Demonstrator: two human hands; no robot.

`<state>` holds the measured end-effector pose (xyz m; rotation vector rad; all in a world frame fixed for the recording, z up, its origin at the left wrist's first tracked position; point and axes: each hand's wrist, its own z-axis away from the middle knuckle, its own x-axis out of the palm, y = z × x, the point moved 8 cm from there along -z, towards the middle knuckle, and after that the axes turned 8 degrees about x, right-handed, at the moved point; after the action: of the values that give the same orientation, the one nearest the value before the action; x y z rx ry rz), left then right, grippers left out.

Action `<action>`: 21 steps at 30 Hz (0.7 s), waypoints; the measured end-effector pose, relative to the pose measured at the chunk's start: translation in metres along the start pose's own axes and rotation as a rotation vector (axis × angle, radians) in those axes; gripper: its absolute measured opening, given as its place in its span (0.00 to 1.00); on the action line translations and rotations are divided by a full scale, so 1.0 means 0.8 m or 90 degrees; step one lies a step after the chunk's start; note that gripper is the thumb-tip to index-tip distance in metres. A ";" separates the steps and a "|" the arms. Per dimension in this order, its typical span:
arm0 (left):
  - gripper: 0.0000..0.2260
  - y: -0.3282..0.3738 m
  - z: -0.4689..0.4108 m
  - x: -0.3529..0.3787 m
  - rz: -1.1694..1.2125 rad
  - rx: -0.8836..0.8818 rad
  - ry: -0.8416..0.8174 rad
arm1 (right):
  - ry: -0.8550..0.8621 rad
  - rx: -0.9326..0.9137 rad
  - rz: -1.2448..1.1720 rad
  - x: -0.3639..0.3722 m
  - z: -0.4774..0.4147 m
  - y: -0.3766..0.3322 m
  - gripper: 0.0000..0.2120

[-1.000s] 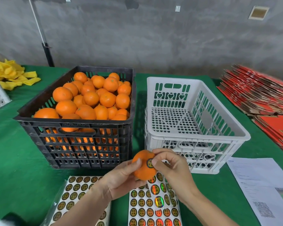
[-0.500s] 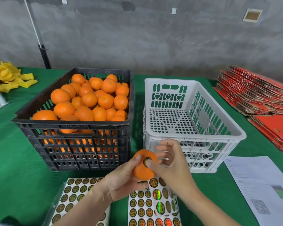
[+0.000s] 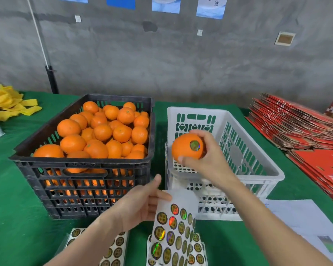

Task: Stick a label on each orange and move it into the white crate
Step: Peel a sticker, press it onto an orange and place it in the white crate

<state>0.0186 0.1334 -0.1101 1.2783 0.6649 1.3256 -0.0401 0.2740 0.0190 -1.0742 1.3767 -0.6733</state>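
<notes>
My right hand (image 3: 206, 156) grips an orange (image 3: 183, 148) that carries a round holographic label (image 3: 195, 145). It holds the fruit above the near left part of the white crate (image 3: 258, 169), whose perforated floor shows no fruit. My left hand (image 3: 142, 202) holds the curled top edge of a sticker sheet (image 3: 173, 233), lifting it off the table. A black crate (image 3: 81, 169) to the left is heaped with unlabelled oranges (image 3: 104, 135).
More sticker sheets (image 3: 113, 250) lie on the green table at the near edge. A printed paper (image 3: 306, 227) sits at the near right, stacked red cartons (image 3: 300, 123) at the far right, yellow foam nets (image 3: 6, 102) at the far left. A grey wall stands behind.
The labelled orange passed from my left hand to my right, which carried it up and right over the white crate. My left hand took hold of the sticker sheet.
</notes>
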 end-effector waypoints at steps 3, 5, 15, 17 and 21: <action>0.04 0.007 0.000 -0.008 -0.091 0.035 0.044 | -0.006 0.095 0.183 -0.027 -0.108 0.036 0.29; 0.10 0.010 0.001 -0.015 -0.086 0.045 0.076 | -0.155 0.172 0.439 -0.005 -0.155 0.095 0.29; 0.28 0.041 0.003 -0.014 -0.005 0.061 0.083 | -0.485 0.312 0.863 0.059 -0.177 0.253 0.17; 0.27 0.042 0.003 -0.010 0.007 0.051 0.080 | -0.499 0.302 0.859 0.064 -0.176 0.252 0.24; 0.20 0.038 0.003 -0.005 0.015 0.023 0.096 | -0.347 0.136 0.626 0.061 -0.177 0.165 0.25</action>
<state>0.0103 0.1222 -0.0829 1.2266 0.7840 1.4446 -0.1979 0.2549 -0.1015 -0.2712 1.1248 0.1944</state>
